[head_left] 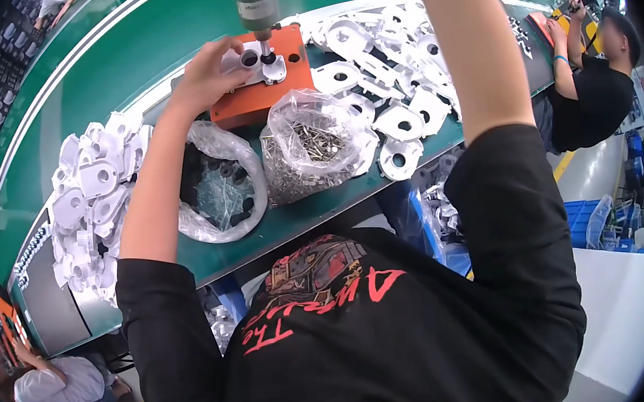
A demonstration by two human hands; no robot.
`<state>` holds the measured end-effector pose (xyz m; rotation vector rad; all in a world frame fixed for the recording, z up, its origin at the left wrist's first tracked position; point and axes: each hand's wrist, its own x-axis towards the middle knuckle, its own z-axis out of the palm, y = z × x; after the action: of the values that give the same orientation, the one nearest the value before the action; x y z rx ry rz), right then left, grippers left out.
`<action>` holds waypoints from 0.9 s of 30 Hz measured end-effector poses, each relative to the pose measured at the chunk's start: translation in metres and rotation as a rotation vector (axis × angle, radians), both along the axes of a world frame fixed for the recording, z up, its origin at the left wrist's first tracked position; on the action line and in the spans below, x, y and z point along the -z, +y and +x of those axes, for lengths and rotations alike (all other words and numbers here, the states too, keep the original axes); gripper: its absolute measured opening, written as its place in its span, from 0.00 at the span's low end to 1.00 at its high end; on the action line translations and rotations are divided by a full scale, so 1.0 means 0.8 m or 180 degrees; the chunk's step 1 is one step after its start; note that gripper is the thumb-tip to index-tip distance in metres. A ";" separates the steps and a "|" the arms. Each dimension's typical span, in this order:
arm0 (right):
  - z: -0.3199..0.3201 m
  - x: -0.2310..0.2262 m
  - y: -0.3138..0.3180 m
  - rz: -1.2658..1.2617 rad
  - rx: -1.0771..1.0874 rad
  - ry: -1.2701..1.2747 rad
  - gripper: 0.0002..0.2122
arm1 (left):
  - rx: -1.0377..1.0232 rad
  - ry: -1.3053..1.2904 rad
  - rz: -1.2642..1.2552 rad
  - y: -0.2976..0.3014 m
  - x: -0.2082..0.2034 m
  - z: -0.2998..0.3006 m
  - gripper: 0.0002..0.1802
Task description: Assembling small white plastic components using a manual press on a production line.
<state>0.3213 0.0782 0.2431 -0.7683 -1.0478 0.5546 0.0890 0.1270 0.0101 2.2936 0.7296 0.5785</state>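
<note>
My left hand (208, 73) grips the near-left side of a white housing part (275, 73), thumb and fingers around its edge. The part lies flat on an orange fixture block (249, 108) and has a round dark hole. Over it stands a green drill-press-like machine (256, 8), its spindle tip coming down at the part; whether they touch I cannot tell. My right arm (475, 51) stretches up past the top edge of the view, so my right hand is out of sight.
Piles of white housing parts (94, 193) lie left, and more white parts (400, 118) right. In front of the block are an open plastic bag of metal pins or screws (320, 142) and a rolled-rim bag (259, 196) with small black pieces. Co-workers (592, 86) sit at both sides.
</note>
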 end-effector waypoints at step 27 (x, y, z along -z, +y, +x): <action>0.041 0.357 -0.314 -0.1957 0.1342 -0.3357 0.06 | -0.1742 0.2141 0.1605 0.063 0.019 -0.216 0.24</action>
<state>0.3542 -0.1733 -0.0424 -1.8916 -1.6192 0.0487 -0.0836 0.1773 -0.0052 2.7847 1.7335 0.2123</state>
